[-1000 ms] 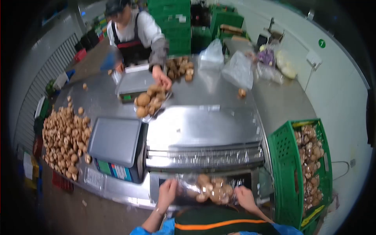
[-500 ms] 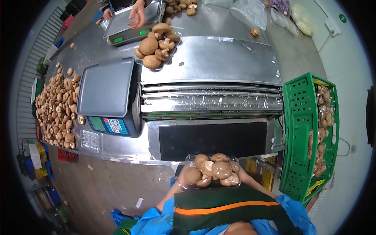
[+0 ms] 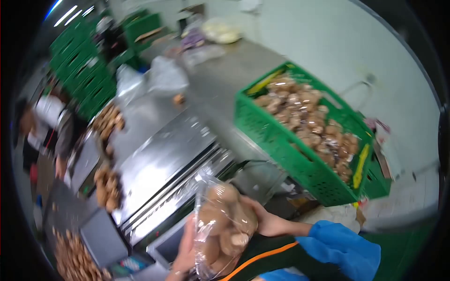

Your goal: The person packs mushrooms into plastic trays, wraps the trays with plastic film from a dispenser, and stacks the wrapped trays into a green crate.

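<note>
Nearest, just outside the near-left side of the green crate (image 3: 262,131), the person holds a pack of mushrooms (image 3: 222,225) that looks fully wrapped in clear film. The left hand (image 3: 186,246) and right hand (image 3: 268,219) clasp its opposite sides, with the fingertips mostly hidden. Wrapping of this pack seems finished, though it is not in the crate. Inside the crate, many film-covered mushrooms (image 3: 304,117) already fill much of the space. To the crate's left stands a film wrapper (image 3: 173,187), then a grey scale (image 3: 104,236) and, well apart, a large heap of loose mushrooms (image 3: 77,255), evidently unpacked. Farther left of the crate, a cluster of mushrooms (image 3: 107,187) sits near a co-worker (image 3: 49,112); whether it is wrapped cannot be told. Beyond, up and left from the crate, lie another mushroom pile (image 3: 108,121) and plastic bags (image 3: 168,75).
</note>
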A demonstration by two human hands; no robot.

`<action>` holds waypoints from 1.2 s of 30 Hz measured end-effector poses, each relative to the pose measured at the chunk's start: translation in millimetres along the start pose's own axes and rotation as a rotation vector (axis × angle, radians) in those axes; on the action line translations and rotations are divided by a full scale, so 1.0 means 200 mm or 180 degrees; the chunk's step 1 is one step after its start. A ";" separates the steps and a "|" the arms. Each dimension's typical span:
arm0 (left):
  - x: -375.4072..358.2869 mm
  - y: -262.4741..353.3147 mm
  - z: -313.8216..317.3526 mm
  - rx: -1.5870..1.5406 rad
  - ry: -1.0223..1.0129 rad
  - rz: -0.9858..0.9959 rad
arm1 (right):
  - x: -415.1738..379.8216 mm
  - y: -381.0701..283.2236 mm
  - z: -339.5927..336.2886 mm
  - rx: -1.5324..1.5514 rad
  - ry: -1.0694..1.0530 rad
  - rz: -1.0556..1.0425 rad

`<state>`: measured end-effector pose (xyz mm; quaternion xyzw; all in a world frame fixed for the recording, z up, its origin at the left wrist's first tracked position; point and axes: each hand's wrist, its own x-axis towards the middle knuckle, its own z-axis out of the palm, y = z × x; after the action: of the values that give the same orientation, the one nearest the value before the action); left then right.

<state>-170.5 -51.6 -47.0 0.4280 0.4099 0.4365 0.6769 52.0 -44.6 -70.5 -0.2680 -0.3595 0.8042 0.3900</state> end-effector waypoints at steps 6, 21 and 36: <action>0.42 0.44 -0.66 0.3937 0.1204 0.1858 | -0.33 -0.79 -0.81 0.1097 0.2531 -0.2087; 0.57 0.35 -1.53 0.2505 0.1706 0.0184 | -0.54 -1.17 -2.05 -0.2637 0.5544 -0.1065; 0.81 0.37 -0.83 0.4321 -0.0144 0.0658 | 0.27 -1.08 0.19 -0.2427 -0.1721 -0.1664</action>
<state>-296.7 156.6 -55.6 0.8033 0.5355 0.1363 0.2221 89.0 79.9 114.8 -0.0754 -0.7685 0.5330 0.3457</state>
